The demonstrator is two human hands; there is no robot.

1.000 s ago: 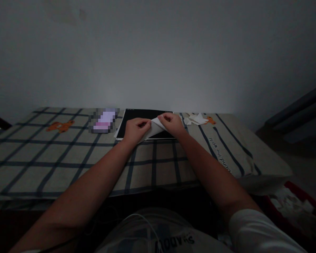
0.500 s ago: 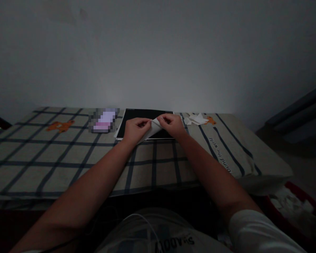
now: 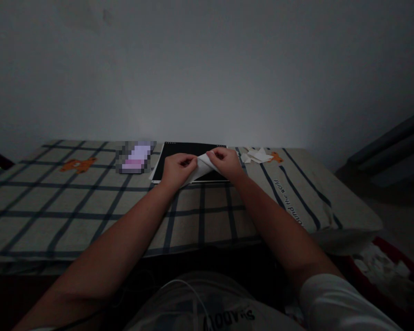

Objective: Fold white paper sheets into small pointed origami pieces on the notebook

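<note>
A white sheet of paper [image 3: 204, 166], partly folded, is stretched between my two hands. My left hand [image 3: 177, 171] pinches its left side between thumb and fingers. At the upper right of the sheet, my right hand [image 3: 227, 162] is closed in a pinch on its edge. Beneath both hands lies a flat black board or pad [image 3: 186, 148] with a pale rim and small marks along its far edge. White paper pieces [image 3: 258, 155], folded or crumpled, rest to the right of my right hand. The lower part of the sheet is hidden behind my left hand.
A checked cloth [image 3: 124, 202] with bear prints covers the table, which meets a grey wall [image 3: 207, 82]. Left of the board is a blurred phone-like object [image 3: 137, 157]. A red bin [image 3: 382, 243] holding white scraps stands below the table's right end.
My right hand has shifted slightly, and more of the paper's white surface shows between the hands. My left hand has barely moved.
</note>
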